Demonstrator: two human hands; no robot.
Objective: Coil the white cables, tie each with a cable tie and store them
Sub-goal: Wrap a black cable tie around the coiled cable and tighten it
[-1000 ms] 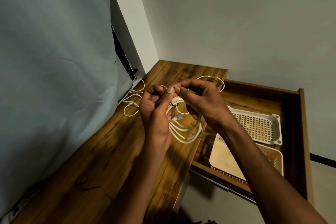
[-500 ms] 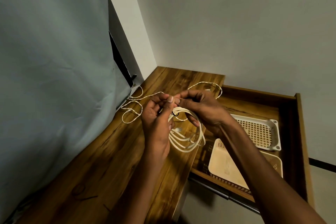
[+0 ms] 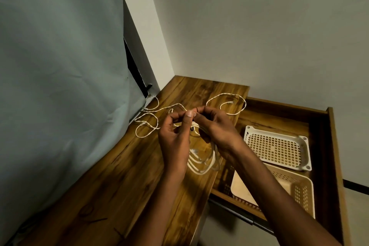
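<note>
Both hands meet above the right edge of the dark wooden desk. The left hand and right hand pinch the top of a coiled white cable, fingers curled tight with the tips touching; its loops hang below them. A small dark tie shows there. A loose twisted white cable lies across the desk's far end. Right of the desk, an open wooden drawer holds a white perforated plastic tray and a beige plastic basket.

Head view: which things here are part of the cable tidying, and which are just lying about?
Part of the job: coiled white cable, loose white cable, left hand, right hand, baskets in the drawer.

Lying about: grey cloth, wooden table.
</note>
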